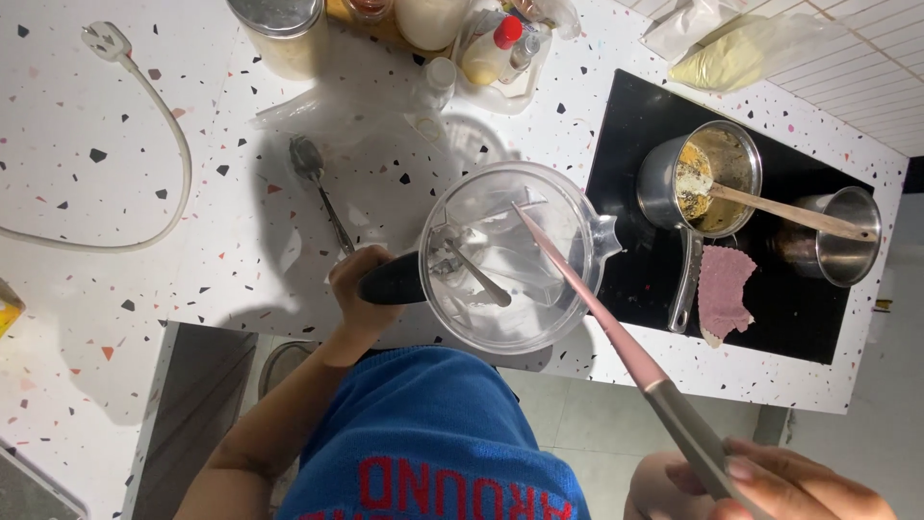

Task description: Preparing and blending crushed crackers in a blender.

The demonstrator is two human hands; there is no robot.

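Blender jug (510,265), clear and empty, sits at the counter's (241,260) near edge. My left hand (358,284) wraps fully around its black handle (395,282) at nine o'clock. My right hand (770,481), closed on a long pink spatula (587,299), angles the tip into the jug from five o'clock. At three o'clock, a saucepan (707,178) with a wooden spoon (794,214) rests on the black hob (799,318).

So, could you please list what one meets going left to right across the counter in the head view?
Plug → spoon → left hand → blender jug → saucepan → steel cup.
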